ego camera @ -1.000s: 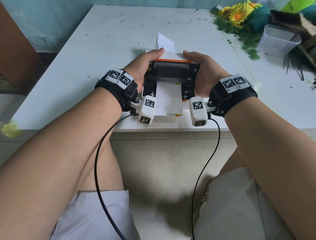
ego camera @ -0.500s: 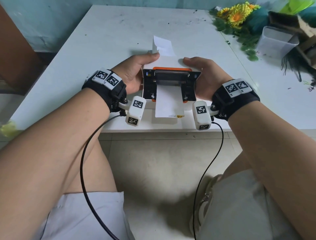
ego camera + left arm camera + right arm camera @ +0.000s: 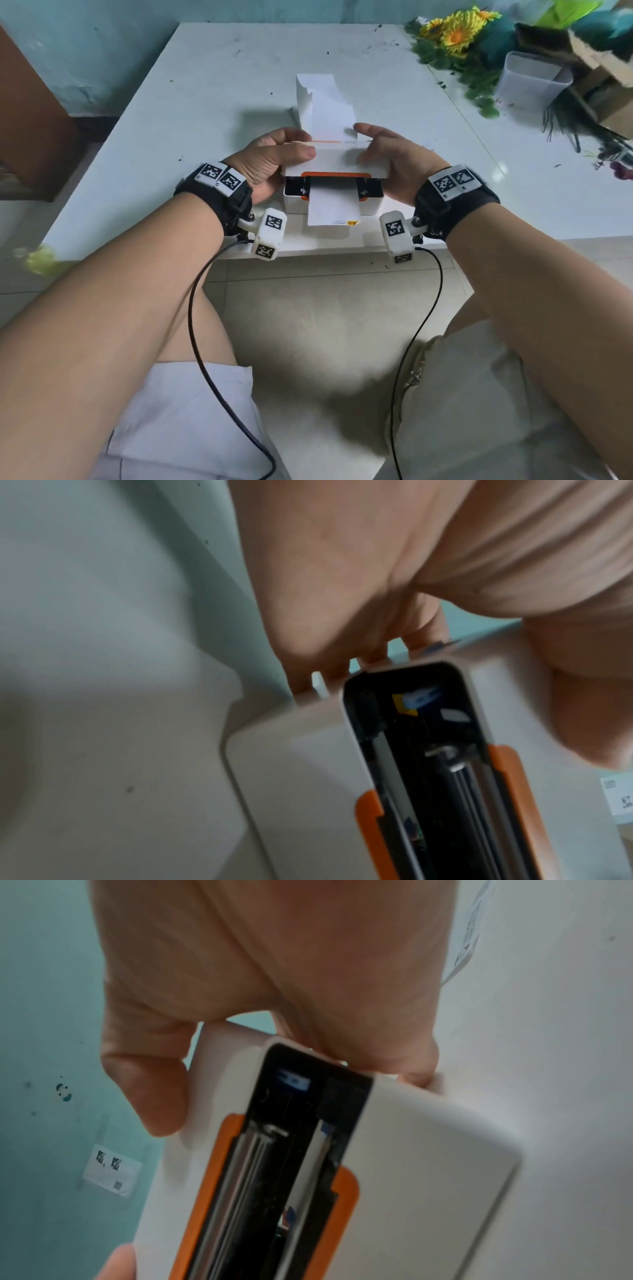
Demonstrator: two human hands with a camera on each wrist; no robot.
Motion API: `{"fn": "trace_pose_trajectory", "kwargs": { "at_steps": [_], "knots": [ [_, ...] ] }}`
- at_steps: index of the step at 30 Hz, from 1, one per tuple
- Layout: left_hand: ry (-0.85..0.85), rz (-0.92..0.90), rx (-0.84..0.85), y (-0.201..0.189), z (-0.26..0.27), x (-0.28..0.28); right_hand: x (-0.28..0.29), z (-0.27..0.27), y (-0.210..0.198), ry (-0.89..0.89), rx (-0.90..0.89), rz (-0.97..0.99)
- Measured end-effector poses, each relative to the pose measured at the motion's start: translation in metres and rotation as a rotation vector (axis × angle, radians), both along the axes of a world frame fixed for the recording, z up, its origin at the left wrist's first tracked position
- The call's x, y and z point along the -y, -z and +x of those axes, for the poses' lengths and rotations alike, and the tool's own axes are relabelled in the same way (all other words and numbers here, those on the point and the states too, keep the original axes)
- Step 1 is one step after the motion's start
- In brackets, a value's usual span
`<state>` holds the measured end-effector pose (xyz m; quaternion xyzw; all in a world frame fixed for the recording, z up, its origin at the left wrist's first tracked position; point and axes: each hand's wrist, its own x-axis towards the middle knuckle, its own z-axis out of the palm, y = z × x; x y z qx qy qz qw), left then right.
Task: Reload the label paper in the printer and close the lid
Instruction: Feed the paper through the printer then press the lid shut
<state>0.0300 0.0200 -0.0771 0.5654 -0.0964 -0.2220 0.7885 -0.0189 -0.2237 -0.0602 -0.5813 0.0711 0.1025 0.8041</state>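
Both hands, left [image 3: 270, 161] and right [image 3: 394, 157], grip the lid [image 3: 334, 161], now swung nearly shut over the paper [image 3: 332, 209] and printer [image 3: 371, 205]; closing looks almost complete.

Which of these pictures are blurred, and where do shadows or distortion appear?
Head view: mostly sharp, edges bent by the wide lens, flowers smeared; shadow on the floor under the table. Left wrist view: soft blur on the printer and left hand. Right wrist view: similar blur, right hand dim.

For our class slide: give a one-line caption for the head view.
Both hands, left and right, lower the printer lid over label paper.
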Motion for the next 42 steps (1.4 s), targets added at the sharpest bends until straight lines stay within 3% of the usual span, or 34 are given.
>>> {"fn": "trace_pose_trajectory", "kwargs": {
  "at_steps": [11,18,29,33,38,42],
  "knots": [
    [-0.023,0.106,0.088,0.005,-0.02,0.002,-0.005,-0.013,0.009,0.031,0.069,-0.105],
    [-0.009,0.234,0.139,0.0,-0.02,0.005,0.001,-0.011,0.013,-0.065,0.13,-0.194],
    [-0.072,0.314,0.174,-0.002,-0.01,0.008,-0.002,0.0,0.006,-0.08,0.07,-0.227],
    [-0.08,0.333,0.177,-0.003,-0.009,0.01,-0.005,0.001,-0.004,-0.055,0.006,-0.359],
    [-0.091,0.359,0.175,-0.004,-0.008,0.011,-0.007,-0.008,-0.019,-0.037,-0.105,-0.712],
    [-0.104,0.394,0.147,-0.007,-0.007,0.011,-0.017,-0.011,-0.025,0.01,-0.123,-0.674]
  ]
}}
